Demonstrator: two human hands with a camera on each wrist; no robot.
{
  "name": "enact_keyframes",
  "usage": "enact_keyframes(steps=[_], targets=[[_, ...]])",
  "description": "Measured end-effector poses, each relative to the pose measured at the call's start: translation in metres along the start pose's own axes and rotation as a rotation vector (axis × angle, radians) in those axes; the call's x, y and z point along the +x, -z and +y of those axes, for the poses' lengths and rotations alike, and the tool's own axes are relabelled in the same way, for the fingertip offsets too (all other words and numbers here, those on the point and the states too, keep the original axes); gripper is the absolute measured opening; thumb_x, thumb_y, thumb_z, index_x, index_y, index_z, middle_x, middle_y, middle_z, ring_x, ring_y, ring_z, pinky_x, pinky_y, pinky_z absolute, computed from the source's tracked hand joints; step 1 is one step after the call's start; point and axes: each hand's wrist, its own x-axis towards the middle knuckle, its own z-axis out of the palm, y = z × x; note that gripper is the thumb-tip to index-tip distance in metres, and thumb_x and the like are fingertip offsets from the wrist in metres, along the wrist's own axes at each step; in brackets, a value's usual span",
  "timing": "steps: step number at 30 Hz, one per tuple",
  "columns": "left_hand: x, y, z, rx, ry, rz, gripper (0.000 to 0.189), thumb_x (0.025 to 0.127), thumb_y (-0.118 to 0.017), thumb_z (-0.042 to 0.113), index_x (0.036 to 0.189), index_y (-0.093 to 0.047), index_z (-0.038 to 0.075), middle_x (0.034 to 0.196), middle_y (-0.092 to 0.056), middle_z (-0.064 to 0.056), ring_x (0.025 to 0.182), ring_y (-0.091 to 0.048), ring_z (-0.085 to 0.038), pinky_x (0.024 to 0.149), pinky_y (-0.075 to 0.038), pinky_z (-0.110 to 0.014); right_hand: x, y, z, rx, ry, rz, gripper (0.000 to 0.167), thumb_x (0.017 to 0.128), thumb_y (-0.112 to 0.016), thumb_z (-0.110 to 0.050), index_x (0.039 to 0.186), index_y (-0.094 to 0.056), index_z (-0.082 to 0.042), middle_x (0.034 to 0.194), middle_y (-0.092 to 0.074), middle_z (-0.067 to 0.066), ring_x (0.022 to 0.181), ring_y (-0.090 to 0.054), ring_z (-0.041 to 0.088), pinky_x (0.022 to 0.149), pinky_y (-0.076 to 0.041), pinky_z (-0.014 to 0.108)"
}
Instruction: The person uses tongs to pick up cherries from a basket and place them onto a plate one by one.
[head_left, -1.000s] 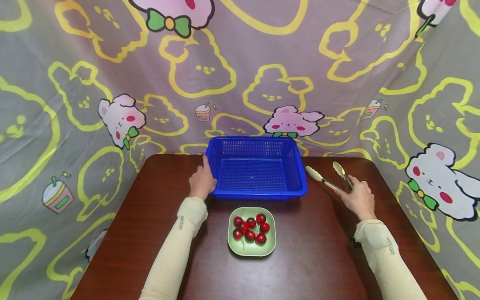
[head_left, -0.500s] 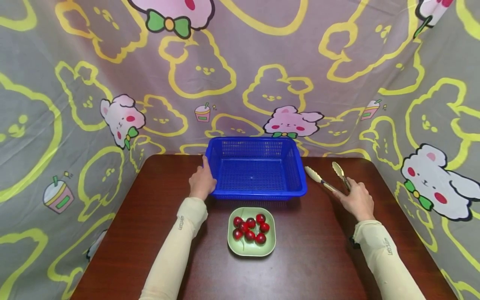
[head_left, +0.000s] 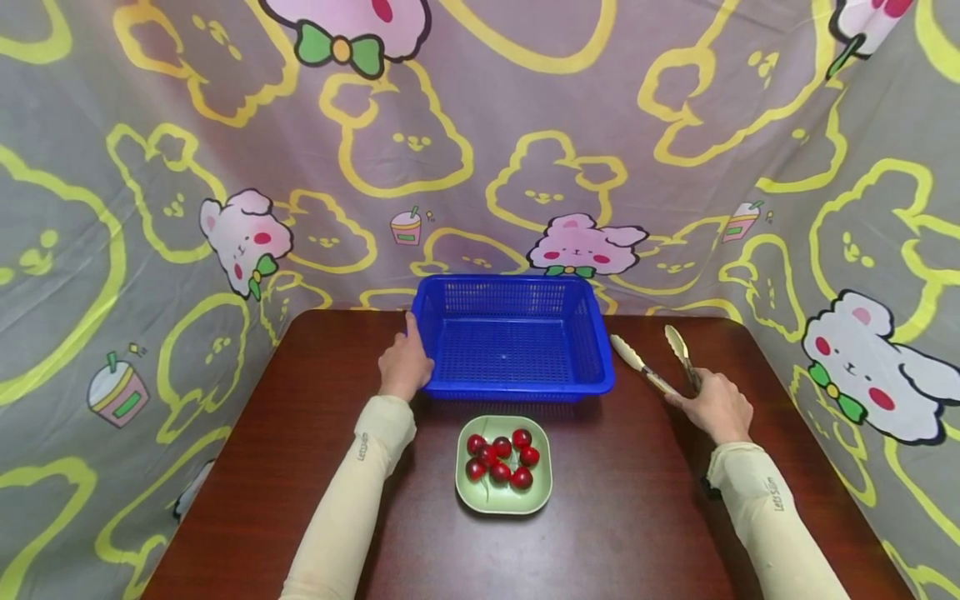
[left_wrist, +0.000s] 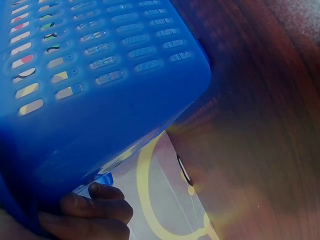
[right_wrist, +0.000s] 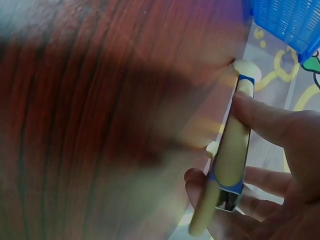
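At the far middle of the table stands a blue slotted plastic basket. My left hand grips its left rim, the index finger pointing forward along the side. In the left wrist view, fingers curl by the edge below the basket's slotted wall. My right hand holds a pair of tongs by the handles, right of the basket. The tongs are spread, scalloped tips pointing away from me. In the right wrist view, my thumb lies along one beige handle and other fingers curl on the far side.
A light green square plate stands in front of the basket, with several dark red cherries, some with stems, on it. A printed cloth hangs behind and on both sides of the brown table.
My right hand has shifted slightly back toward me on the tongs, whose tips stay almost in place. The left hand, basket and plate have not moved.
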Motion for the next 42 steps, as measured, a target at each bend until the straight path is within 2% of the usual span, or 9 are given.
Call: enact_keyframes(steps=[6, 11, 20, 26, 36, 42], targets=[[0.0019, -0.0012, -0.0012, -0.003, -0.002, -0.007, 0.1, 0.093, -0.069, 0.02, 0.167, -0.002, 0.009, 0.145, -0.052, -0.031, 0.108, -0.066, -0.049, 0.095, -0.052, -0.059, 0.0, -0.0023, 0.0038, 0.0, 0.002, -0.005, 0.065, 0.078, -0.086, -0.046, 0.116, -0.063, 0.002, 0.094, -0.066, 0.026, 0.079, -0.063, 0.042, 0.057, -0.042, 0.046], [0.0028, -0.0018, -0.0015, -0.005, 0.001, -0.009, 0.1, 0.093, -0.069, 0.02, 0.167, -0.002, 0.01, 0.146, -0.051, -0.031, 0.108, -0.066, -0.049, 0.096, -0.052, -0.059, 0.0009, -0.0054, 0.0059, -0.008, 0.01, 0.001, 0.057, 0.076, -0.088, -0.044, 0.103, -0.064, 0.0, 0.082, -0.065, 0.019, 0.074, -0.061, 0.037, 0.055, -0.039, 0.043], [0.003, -0.0015, -0.0013, -0.005, 0.004, -0.016, 0.101, 0.093, -0.069, 0.021, 0.167, -0.002, 0.009, 0.147, -0.051, -0.031, 0.11, -0.066, -0.05, 0.097, -0.051, -0.06, 0.0018, -0.0087, 0.0088, -0.013, 0.005, -0.011, 0.058, 0.076, -0.089, -0.042, 0.108, -0.065, 0.0, 0.09, -0.067, 0.023, 0.082, -0.064, 0.044, 0.057, -0.042, 0.046], [0.0024, -0.0016, -0.001, -0.01, 0.003, -0.014, 0.1, 0.095, -0.069, 0.021, 0.167, -0.001, 0.009, 0.148, -0.05, -0.031, 0.109, -0.066, -0.049, 0.097, -0.051, -0.059, 0.0001, -0.0081, 0.0069, -0.017, 0.0, -0.009, 0.058, 0.075, -0.089, -0.04, 0.108, -0.065, 0.001, 0.089, -0.067, 0.023, 0.082, -0.064, 0.045, 0.059, -0.044, 0.049], [0.0002, 0.0002, 0.0009, -0.026, 0.011, -0.014, 0.098, 0.095, -0.069, 0.02, 0.167, -0.003, 0.009, 0.146, -0.05, -0.031, 0.108, -0.065, -0.049, 0.098, -0.05, -0.06, -0.001, -0.0087, 0.0057, -0.026, 0.011, -0.008, 0.052, 0.076, -0.089, -0.039, 0.098, -0.064, 0.0, 0.084, -0.066, 0.022, 0.078, -0.063, 0.044, 0.059, -0.044, 0.05], [0.0008, -0.0022, 0.0, -0.012, 0.003, -0.012, 0.097, 0.096, -0.068, 0.021, 0.167, -0.003, 0.008, 0.147, -0.049, -0.032, 0.105, -0.066, -0.048, 0.096, -0.052, -0.059, 0.0001, -0.0097, 0.0068, -0.034, 0.015, -0.018, 0.057, 0.076, -0.088, -0.04, 0.104, -0.064, 0.003, 0.091, -0.067, 0.027, 0.082, -0.064, 0.048, 0.059, -0.045, 0.052]])
